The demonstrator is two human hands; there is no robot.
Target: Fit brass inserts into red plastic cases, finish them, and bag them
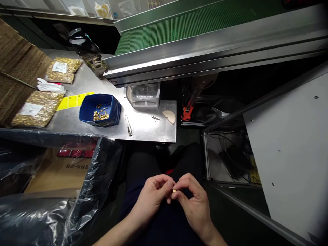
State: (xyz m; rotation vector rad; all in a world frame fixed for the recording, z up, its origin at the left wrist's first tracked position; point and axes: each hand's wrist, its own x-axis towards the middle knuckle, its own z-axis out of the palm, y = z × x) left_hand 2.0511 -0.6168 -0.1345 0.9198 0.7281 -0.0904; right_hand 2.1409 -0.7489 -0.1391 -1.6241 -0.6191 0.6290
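Above my lap, my left hand [155, 192] and my right hand [192, 198] meet at their fingertips. A small gold-coloured metal piece [174, 190] shows between the right thumb and forefinger, and the left fingertips pinch against it too. Most of the piece is hidden by fingers, so its shape is unclear. On the metal table, a blue bin [116, 112] holds many loose gold-coloured pieces [100, 115]. Beside the bin lies a slim metal tool like a utility knife [128, 126]. Farther right are a small nail clipper-like tool [155, 118] and a beige half-round piece [169, 117].
Bags of gold-coloured pieces [38, 107], white gloves [50, 85] and a yellow label strip [74, 101] lie left. A bottle [87, 51] stands by the green conveyor [164, 32]. A plastic-lined box [99, 160] is at lower left, a white panel [287, 143] right.
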